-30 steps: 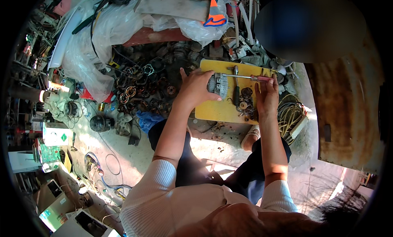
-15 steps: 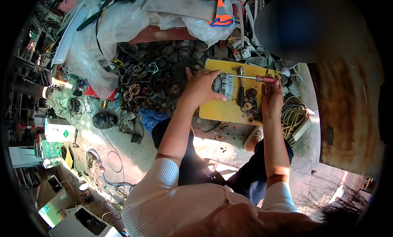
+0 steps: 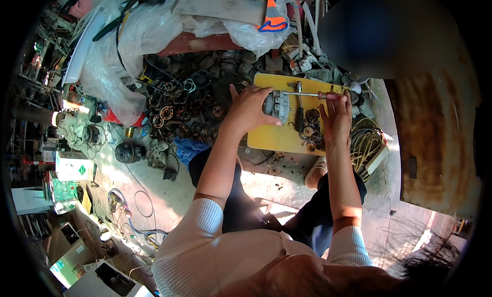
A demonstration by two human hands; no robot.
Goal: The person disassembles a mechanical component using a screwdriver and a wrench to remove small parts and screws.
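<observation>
My left hand is closed round a grey, ribbed metal housing, which rests over the yellow board. In my right hand is a screwdriver with a reddish handle; the fingers are at the handle's end and the thumb stands apart from it. Its shaft lies level, and the tip meets the upper part of the housing. Below the shaft, a ratchet wrench with a black grip lies on the board. Beside it is a cluster of small round metal parts.
Dark, greasy metal parts are heaped left of the board. Plastic sheeting drapes the bench beyond. A cable coil lies at the right, near a rusty brown panel. Cables and boxes crowd the lower left.
My right hand's fingers have shifted on the screwdriver handle, and the thumb has come away from it. My left hand keeps its hold on the housing. The view has shifted slightly.
</observation>
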